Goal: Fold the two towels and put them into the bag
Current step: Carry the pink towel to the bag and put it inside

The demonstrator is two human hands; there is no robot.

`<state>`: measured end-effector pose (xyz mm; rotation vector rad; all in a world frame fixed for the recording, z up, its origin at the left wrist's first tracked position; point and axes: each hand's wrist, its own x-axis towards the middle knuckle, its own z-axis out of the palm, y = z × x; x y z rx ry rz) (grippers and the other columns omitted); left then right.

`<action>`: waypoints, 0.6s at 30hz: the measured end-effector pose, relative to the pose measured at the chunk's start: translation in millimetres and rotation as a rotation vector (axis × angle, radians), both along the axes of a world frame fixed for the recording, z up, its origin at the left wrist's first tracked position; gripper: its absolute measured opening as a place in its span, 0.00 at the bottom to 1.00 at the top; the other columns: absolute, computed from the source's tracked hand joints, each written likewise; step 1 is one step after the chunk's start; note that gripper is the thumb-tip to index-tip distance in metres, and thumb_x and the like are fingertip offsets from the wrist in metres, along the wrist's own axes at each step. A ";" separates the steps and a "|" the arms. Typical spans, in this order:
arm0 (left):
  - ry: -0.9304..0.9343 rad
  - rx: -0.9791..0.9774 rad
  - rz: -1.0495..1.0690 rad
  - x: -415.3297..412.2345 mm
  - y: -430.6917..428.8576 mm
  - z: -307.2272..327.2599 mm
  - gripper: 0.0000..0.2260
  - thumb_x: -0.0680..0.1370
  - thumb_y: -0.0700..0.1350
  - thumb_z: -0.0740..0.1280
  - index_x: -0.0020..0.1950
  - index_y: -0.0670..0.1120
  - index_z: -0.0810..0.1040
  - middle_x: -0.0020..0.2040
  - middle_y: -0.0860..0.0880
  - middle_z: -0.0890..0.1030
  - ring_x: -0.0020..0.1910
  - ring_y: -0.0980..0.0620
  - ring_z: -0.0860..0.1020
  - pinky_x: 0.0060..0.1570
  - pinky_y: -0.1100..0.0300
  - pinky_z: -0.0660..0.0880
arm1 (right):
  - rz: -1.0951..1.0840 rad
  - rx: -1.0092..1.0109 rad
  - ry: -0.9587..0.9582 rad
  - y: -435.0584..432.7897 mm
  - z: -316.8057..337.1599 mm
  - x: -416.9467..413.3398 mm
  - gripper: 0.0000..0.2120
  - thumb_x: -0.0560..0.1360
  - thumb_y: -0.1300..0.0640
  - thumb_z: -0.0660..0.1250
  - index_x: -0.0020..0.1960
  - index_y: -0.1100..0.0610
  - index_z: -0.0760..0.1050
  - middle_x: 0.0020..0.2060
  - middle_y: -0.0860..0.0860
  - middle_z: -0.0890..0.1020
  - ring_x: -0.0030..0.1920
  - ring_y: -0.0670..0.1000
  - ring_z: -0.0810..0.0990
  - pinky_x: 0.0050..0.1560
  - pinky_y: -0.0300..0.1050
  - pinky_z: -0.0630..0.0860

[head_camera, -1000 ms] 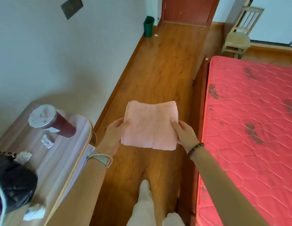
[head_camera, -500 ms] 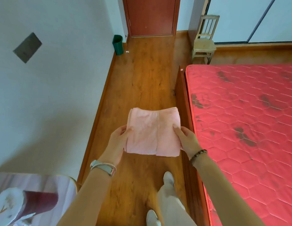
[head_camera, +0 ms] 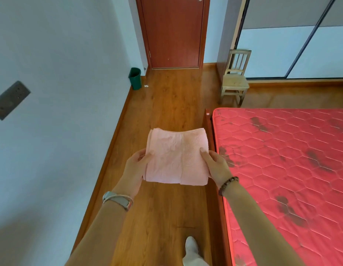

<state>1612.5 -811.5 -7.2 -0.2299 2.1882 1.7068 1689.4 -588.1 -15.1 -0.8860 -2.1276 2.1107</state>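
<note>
A folded pink towel is held flat in the air over the wooden floor, just left of the bed frame. My left hand grips its left edge, thumb on top and fingers underneath. My right hand grips its right edge the same way. No second towel and no bag are in view.
A red mattress on a wooden bed frame fills the right side. A wall runs along the left. Farther off stand a green bin, a small wooden chair and a closed red-brown door. My shoe is on the floor below.
The view has swung up and to the right: the side table with the cup and dark bag has left the frame. Both hands keep holding the folded towel the same way.
</note>
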 end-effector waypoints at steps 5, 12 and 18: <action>0.025 0.091 -0.047 -43.1 28.7 13.2 0.18 0.80 0.52 0.66 0.69 0.48 0.74 0.61 0.49 0.79 0.59 0.47 0.79 0.57 0.52 0.79 | -0.005 0.025 0.048 34.2 13.5 -48.2 0.15 0.77 0.42 0.64 0.48 0.54 0.78 0.44 0.52 0.82 0.48 0.55 0.82 0.53 0.55 0.80; 0.053 0.114 -0.067 -123.2 60.1 11.7 0.18 0.80 0.51 0.67 0.68 0.47 0.74 0.60 0.48 0.79 0.59 0.46 0.79 0.58 0.51 0.79 | -0.031 0.028 0.039 63.9 18.0 -120.2 0.16 0.76 0.40 0.65 0.51 0.52 0.78 0.50 0.53 0.83 0.53 0.56 0.82 0.56 0.59 0.79; 0.098 0.158 -0.105 -221.5 87.5 13.0 0.14 0.79 0.52 0.67 0.63 0.49 0.76 0.57 0.49 0.80 0.58 0.45 0.80 0.50 0.56 0.79 | -0.079 0.075 0.065 86.0 26.1 -206.4 0.15 0.76 0.40 0.64 0.47 0.51 0.79 0.46 0.53 0.82 0.50 0.55 0.81 0.57 0.63 0.77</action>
